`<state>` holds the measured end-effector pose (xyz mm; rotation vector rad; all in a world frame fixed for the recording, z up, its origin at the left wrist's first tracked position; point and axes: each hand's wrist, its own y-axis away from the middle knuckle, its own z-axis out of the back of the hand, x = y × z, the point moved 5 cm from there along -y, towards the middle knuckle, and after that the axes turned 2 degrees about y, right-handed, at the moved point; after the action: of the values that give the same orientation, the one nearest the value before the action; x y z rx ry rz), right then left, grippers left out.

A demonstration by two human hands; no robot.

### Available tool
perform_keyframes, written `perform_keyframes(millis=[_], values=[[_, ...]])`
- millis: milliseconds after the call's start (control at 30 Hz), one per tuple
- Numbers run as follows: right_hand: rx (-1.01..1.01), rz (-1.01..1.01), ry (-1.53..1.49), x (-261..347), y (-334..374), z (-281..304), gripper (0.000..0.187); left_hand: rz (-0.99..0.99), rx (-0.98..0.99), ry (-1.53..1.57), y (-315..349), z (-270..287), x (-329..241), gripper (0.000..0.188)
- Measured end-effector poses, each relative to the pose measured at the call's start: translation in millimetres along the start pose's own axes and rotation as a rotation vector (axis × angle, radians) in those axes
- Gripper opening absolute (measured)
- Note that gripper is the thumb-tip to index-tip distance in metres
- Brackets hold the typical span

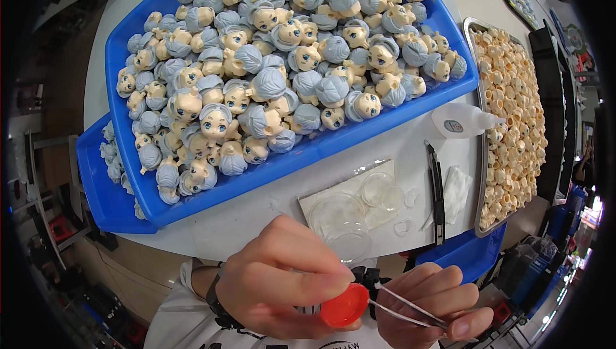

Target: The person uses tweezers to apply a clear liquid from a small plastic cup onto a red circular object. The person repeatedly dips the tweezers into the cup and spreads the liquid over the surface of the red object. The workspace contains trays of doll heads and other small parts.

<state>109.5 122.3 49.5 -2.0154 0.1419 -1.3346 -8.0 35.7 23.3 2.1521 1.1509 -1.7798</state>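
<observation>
My left hand is closed on a small, shallow red cap, pinching it by its edge with the hollow side turned up. In my right hand are thin metal tweezers, held between thumb and fingers. Their two tips stand apart, pointing toward the cap, and one reaches its rim. I cannot make out anything between the tips. Both hands are low in the head view, close to my body. Beyond them, clear round plastic lids lie on a pale flat pad.
A large blue tray of blue-haired doll heads overlaps another blue tray. Right of it are a white nozzle bottle, a black slim tool, a folded white tissue and a metal tray of small beige parts.
</observation>
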Motion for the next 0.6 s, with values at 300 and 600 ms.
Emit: perform_keyframes(millis=[300,600], values=[[0.121,0.024,0.027,3.4,1.4,-2.1,0.014,-0.002,-0.014,-0.002,-0.9,-0.1,0.6,0.046],[0.087,0.049,0.022,7.4,1.4,0.1,0.015,-0.024,-0.025,0.098,-9.3,1.1,2.2,0.037]])
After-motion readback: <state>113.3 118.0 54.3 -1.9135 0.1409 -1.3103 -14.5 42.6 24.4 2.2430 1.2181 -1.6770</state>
